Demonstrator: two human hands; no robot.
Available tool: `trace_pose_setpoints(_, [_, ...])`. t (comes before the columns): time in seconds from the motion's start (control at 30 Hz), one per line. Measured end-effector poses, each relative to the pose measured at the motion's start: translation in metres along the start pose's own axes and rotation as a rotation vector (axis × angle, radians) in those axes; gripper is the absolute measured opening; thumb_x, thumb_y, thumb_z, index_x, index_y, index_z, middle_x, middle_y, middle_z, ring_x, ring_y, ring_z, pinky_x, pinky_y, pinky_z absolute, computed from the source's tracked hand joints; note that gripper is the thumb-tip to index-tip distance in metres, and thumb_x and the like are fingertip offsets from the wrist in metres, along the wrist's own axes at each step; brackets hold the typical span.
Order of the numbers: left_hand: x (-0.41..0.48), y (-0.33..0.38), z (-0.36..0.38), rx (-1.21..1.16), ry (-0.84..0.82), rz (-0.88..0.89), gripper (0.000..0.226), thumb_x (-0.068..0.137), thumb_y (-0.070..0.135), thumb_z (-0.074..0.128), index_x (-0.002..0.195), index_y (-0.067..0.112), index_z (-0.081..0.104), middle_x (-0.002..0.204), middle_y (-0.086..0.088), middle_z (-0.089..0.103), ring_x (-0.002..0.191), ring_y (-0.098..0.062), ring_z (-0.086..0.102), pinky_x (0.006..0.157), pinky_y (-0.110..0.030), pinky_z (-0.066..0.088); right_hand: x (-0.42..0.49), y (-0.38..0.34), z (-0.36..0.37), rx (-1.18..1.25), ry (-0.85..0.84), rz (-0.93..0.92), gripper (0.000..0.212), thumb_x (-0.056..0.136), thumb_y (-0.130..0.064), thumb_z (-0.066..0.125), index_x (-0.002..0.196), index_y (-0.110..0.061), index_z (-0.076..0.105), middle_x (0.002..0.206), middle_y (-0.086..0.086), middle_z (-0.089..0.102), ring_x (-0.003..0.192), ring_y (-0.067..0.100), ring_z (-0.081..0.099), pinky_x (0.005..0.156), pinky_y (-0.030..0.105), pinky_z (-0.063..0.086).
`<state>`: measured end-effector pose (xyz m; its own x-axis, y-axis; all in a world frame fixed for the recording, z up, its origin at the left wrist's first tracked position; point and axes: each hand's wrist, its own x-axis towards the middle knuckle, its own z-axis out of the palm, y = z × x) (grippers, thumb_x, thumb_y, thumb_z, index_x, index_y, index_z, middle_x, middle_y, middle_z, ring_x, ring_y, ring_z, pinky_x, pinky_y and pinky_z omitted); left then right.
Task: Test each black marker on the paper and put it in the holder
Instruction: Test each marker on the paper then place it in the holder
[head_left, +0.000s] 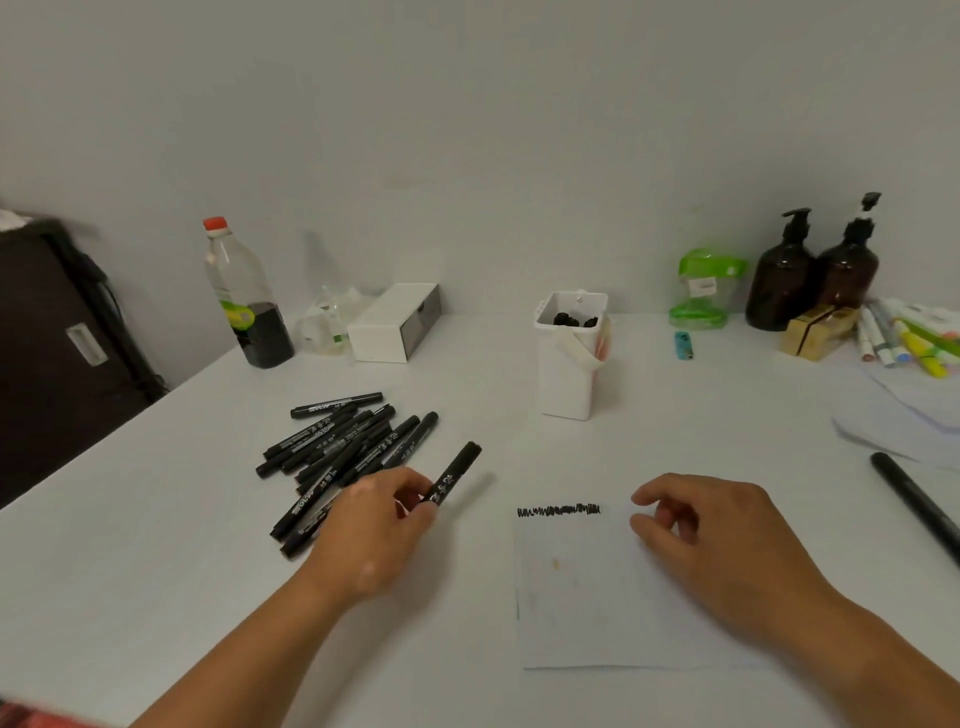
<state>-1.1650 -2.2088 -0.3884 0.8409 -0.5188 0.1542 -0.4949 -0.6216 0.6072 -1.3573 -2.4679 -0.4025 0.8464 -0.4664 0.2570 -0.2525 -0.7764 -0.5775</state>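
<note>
My left hand grips a capped black marker that points up and to the right, just right of a pile of several black markers lying on the white table. A sheet of white paper lies in front of me with a black scribble line along its top edge. My right hand hovers over the paper's upper right part with fingers loosely curled, holding nothing. The white holder stands behind the paper with black marker ends showing inside.
A clear bottle with a red cap and a white box stand at the back left. Two brown pump bottles, a green container, coloured pens and loose papers sit at the right. Another black marker lies at the right edge.
</note>
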Motion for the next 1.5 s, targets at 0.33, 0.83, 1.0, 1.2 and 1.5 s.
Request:
trace_pose_setpoints(0.33, [0.027, 0.077, 0.064, -1.067, -0.45, -0.213, 0.029, 0.087, -0.006, 0.066, 0.113, 0.001, 0.058, 0.099, -0.018, 0.073, 0.087, -0.03, 0.073, 0.083, -0.046, 0.059, 0.002, -0.01, 0.007, 0.133, -0.047, -0.067, 0.036, 0.072, -0.074, 0.057, 0.099, -0.052, 0.05, 0.099, -0.038, 0.064, 0.093, -0.003, 0.06, 0.068, 0.009, 0.042])
trace_pose_setpoints(0.83, [0.039, 0.052, 0.062, -0.387, -0.251, 0.298, 0.035, 0.081, 0.026, 0.081, 0.11, 0.04, 0.068, 0.103, 0.017, 0.072, 0.083, -0.007, 0.068, 0.077, -0.015, 0.052, 0.018, 0.008, -0.001, 0.41, 0.066, 0.084, 0.017, 0.083, -0.031, 0.08, 0.093, -0.043, 0.073, 0.083, -0.013, 0.072, 0.052, 0.012, 0.054, 0.058, 0.013, 0.046])
trace_pose_setpoints(1.0, [0.024, 0.071, 0.079, -0.11, -0.214, 0.62, 0.027, 0.098, 0.03, 0.058, 0.124, 0.024, 0.063, 0.097, 0.015, 0.063, 0.082, 0.0, 0.053, 0.074, -0.007, 0.037, 0.016, -0.002, 0.0, 0.577, 0.044, 0.073, 0.012, 0.076, -0.032, 0.071, 0.087, -0.035, 0.074, 0.075, -0.009, 0.07, 0.056, 0.005, 0.057, 0.054, 0.019, 0.046])
trace_pose_setpoints(1.2, [0.016, 0.077, 0.081, -0.076, -0.262, 0.662, 0.038, 0.102, 0.043, 0.036, 0.11, 0.016, 0.06, 0.087, 0.007, 0.061, 0.073, -0.014, 0.052, 0.067, -0.028, 0.043, 0.013, -0.013, 0.005, 0.798, -0.023, 0.128, 0.018, 0.073, -0.038, 0.081, 0.085, -0.027, 0.075, 0.061, -0.002, 0.065, 0.048, 0.015, 0.054, 0.052, 0.021, 0.049])
trace_pose_setpoints(1.5, [0.012, 0.08, 0.079, -0.126, -0.311, 0.659, 0.023, 0.102, 0.038, 0.047, 0.104, 0.019, 0.061, 0.065, 0.018, 0.046, 0.056, -0.005, 0.043, 0.057, -0.019, 0.034, 0.011, -0.013, 0.0, 0.917, -0.159, 0.125, 0.017, 0.079, -0.03, 0.078, 0.088, -0.016, 0.077, 0.067, 0.009, 0.067, 0.061, 0.02, 0.065, 0.059, 0.026, 0.055])
